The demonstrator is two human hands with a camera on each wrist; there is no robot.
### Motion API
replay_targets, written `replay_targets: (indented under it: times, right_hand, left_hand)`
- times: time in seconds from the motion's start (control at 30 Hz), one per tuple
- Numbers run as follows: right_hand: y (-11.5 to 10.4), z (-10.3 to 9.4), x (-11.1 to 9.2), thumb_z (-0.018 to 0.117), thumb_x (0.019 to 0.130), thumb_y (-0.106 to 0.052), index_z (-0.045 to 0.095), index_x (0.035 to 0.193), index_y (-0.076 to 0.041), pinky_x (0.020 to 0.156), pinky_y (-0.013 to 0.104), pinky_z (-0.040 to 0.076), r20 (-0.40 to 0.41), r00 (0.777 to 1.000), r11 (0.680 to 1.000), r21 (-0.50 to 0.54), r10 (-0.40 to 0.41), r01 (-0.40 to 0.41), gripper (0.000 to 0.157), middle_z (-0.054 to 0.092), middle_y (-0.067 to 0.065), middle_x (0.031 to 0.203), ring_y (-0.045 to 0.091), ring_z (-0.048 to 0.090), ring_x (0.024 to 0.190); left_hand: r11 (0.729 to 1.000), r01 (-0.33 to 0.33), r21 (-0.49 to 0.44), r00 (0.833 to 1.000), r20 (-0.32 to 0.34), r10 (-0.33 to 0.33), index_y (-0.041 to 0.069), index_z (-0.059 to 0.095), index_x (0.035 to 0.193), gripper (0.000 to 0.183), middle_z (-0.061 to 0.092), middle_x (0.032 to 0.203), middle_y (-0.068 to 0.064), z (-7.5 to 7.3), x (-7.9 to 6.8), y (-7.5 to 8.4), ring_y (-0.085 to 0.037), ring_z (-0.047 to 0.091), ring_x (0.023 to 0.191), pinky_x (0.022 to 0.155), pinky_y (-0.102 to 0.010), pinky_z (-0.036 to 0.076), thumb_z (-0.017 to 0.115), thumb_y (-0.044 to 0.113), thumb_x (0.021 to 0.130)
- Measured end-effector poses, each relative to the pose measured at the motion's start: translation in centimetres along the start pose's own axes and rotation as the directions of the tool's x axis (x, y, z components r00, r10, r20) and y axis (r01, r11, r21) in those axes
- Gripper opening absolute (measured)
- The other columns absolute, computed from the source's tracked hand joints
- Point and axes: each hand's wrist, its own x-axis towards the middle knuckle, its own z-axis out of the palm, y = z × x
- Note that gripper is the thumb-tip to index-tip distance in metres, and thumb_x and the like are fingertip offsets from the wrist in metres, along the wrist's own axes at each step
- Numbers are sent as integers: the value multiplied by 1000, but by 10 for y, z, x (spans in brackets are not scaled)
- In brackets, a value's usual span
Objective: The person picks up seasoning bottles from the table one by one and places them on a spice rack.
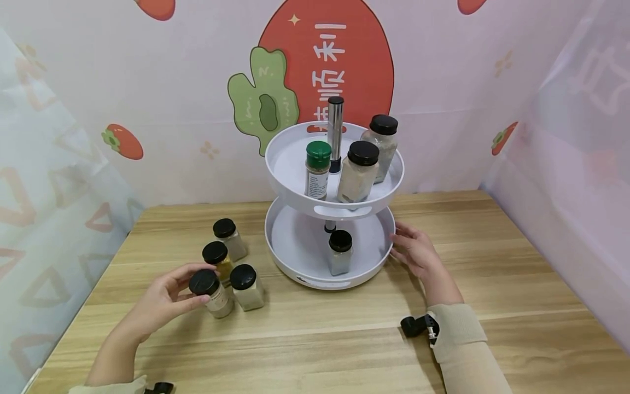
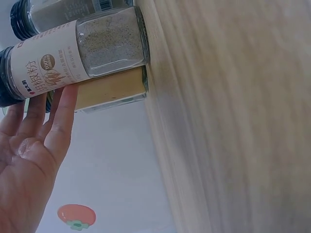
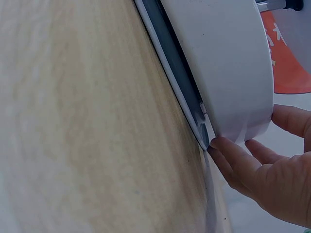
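My left hand (image 1: 172,293) grips a black-lidded spice jar (image 1: 220,304) near its lid, thumb on the near side and fingers behind. In the left wrist view this clear jar (image 2: 114,41) has a pale printed label and speckled powder inside. Beside it stand a jar of yellow powder (image 1: 225,268), a jar of pale powder (image 1: 250,297) and a greyish one (image 1: 235,247), all black-lidded. My right hand (image 1: 417,253) touches the right side of the white lower tray (image 1: 295,257) of a two-tier stand. In the right wrist view its fingers (image 3: 238,158) lie at the tray's bottom edge, thumb near the rim.
On the upper tray (image 1: 290,189) are a green-capped shaker (image 1: 317,172) and two large black-lidded jars (image 1: 358,175), (image 1: 385,143). One small jar (image 1: 340,254) sits in the lower tray. A metal post (image 1: 335,131) rises through the middle. The wooden table (image 1: 344,339) meets a printed backdrop.
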Motion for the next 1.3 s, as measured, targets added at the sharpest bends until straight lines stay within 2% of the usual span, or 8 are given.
replay_targets:
  times: [0.4, 0.7, 1.0, 1.3]
  right_hand:
    - [1, 0, 0, 48, 102, -6, 17, 157, 1, 86, 14, 53, 1, 1000, 1000, 2, 3, -3, 64, 22, 23, 161, 3, 55, 108]
    - [0, 1, 0, 48, 102, -5, 19, 157, 0, 87, 15, 53, -6, 1000, 1000, 3, 2, -2, 63, 23, 23, 161, 6, 53, 112]
    - [0, 1, 0, 47, 101, -5, 18, 157, 0, 87, 15, 52, -5, 1000, 1000, 4, 1, -1, 63, 22, 23, 161, 4, 54, 109]
    - [0, 0, 0, 46, 102, -5, 18, 157, 0, 87, 15, 52, -7, 1000, 1000, -1, 0, 0, 62, 23, 23, 160, 3, 54, 108]
  left_hand:
    - [997, 28, 72, 999, -32, -26, 3, 58, 131, 40, 64, 124, 18, 2, 1, 1, 8, 58, 113, 79, -22, 59, 67, 4, 93]
    - [998, 15, 60, 998, -60, -11, -2, 56, 133, 45, 66, 119, 20, 3, 1, 2, 7, 62, 109, 77, -23, 60, 69, 1, 91]
    - [997, 1, 76, 996, -87, 5, -4, 59, 129, 44, 67, 116, 19, 4, 3, 3, 6, 63, 105, 79, -20, 60, 72, 0, 88]
    - [999, -25, 38, 995, -91, 28, -8, 58, 127, 44, 68, 117, 15, 5, 5, 6, 4, 64, 107, 79, -21, 60, 72, -5, 86]
